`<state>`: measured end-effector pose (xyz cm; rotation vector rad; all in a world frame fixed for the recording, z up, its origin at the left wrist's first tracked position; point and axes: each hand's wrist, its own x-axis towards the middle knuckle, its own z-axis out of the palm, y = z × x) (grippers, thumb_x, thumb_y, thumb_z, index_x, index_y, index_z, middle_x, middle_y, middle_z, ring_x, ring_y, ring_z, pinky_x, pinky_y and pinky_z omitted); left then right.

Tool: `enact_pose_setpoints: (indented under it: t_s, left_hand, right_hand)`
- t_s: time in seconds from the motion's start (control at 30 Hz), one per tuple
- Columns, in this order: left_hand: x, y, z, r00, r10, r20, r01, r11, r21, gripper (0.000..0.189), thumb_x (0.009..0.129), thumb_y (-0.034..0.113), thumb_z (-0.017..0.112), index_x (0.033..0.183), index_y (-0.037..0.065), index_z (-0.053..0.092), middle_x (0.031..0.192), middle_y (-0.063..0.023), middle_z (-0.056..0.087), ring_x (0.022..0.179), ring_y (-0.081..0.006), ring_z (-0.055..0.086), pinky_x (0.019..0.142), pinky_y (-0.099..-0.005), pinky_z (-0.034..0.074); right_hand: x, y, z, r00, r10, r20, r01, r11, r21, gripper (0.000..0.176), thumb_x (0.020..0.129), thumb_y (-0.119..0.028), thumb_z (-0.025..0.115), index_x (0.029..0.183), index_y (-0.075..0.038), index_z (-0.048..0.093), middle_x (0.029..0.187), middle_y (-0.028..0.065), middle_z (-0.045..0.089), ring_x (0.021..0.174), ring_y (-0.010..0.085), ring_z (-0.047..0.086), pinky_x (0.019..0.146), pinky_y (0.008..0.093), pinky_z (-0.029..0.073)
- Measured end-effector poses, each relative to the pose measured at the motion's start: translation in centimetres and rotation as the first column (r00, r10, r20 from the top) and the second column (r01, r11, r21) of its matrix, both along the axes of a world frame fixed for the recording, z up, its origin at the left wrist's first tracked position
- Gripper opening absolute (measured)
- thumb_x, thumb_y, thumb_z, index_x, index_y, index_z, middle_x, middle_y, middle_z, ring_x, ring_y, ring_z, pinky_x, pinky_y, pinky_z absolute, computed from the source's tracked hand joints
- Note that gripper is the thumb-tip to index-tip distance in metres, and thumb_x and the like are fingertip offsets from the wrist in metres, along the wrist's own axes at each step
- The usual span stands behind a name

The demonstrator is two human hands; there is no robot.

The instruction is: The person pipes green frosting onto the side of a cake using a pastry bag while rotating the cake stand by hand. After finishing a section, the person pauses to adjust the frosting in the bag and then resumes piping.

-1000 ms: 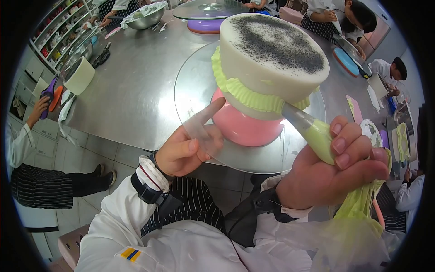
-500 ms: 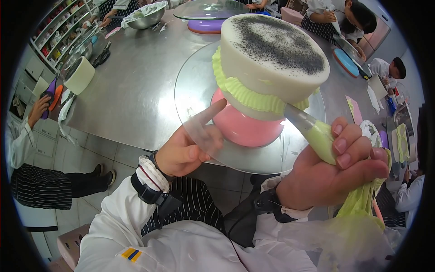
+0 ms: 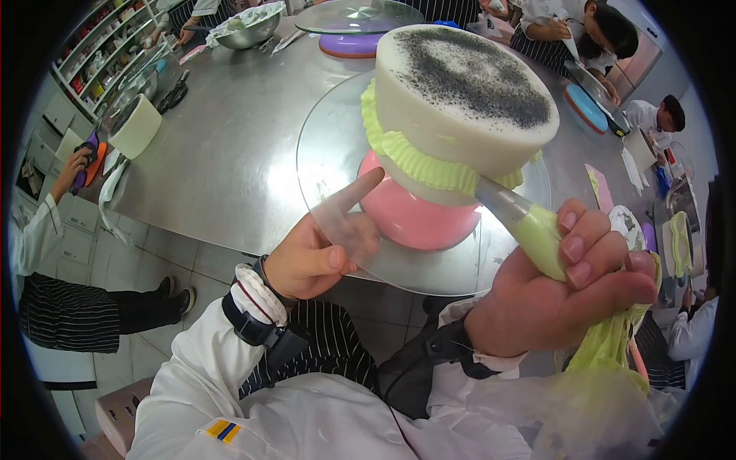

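A white round cake dummy (image 3: 460,123) with dark speckles on its top stands tilted in view, wearing a ruffled band of light green cream (image 3: 429,165) around its side. Beneath it are a clear glass turntable plate (image 3: 326,146) and a pink turntable base (image 3: 418,222). My right hand (image 3: 567,284) is wrapped round a piping bag (image 3: 540,234) of green cream, and the metal piping tip (image 3: 498,195) touches the band's lower right part. At the plate's near left rim is my left hand (image 3: 326,245), index finger stretched out and partly seen through the glass, other fingers curled.
A steel table (image 3: 230,130) extends beyond the turntable. On it are a metal bowl (image 3: 249,31), a purple turntable (image 3: 353,44), another pale cake dummy (image 3: 136,129) and a blue disc (image 3: 585,107). Several people in white work around it, one hand (image 3: 73,169) at far left.
The piping tip has shifted slightly left along the green band. My left hand stays almost in place at the plate's rim. The hand at far left has moved up a little.
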<state>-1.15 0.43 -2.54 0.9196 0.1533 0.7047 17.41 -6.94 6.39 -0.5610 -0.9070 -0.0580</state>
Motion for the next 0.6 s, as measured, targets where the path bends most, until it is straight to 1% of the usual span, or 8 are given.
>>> enact_pose_setpoints:
  t_s: [0.27,0.6]
  left_hand:
    - [-0.30,0.01,0.02,0.999,0.011,-0.043,-0.011,1.000,-0.005,0.100,0.074,0.036,0.076,0.146,0.006,0.012,0.092,-0.0021,0.058,0.070,-0.0061,0.047,0.063,-0.0189,0.039]
    - [-0.39,0.19,0.04,1.000,-0.012,-0.018,0.012,1.000,-0.008,0.099,0.075,0.037,0.074,0.146,0.007,0.011,0.093,-0.0019,0.058,0.071,-0.0069,0.045,0.064,-0.0204,0.036]
  right_hand:
    - [-0.06,-0.05,-0.05,1.000,0.003,0.020,-0.003,1.000,-0.008,0.027,0.096,-0.043,0.037,0.093,-0.018,0.047,0.059,-0.0087,0.032,0.062,0.0064,0.037,0.071,0.0277,0.036]
    - [-0.17,0.13,-0.14,1.000,0.007,0.006,-0.007,1.000,0.003,0.027,0.096,-0.043,0.038,0.093,-0.018,0.045,0.059,-0.0085,0.030,0.061,0.0063,0.035,0.070,0.0274,0.034]
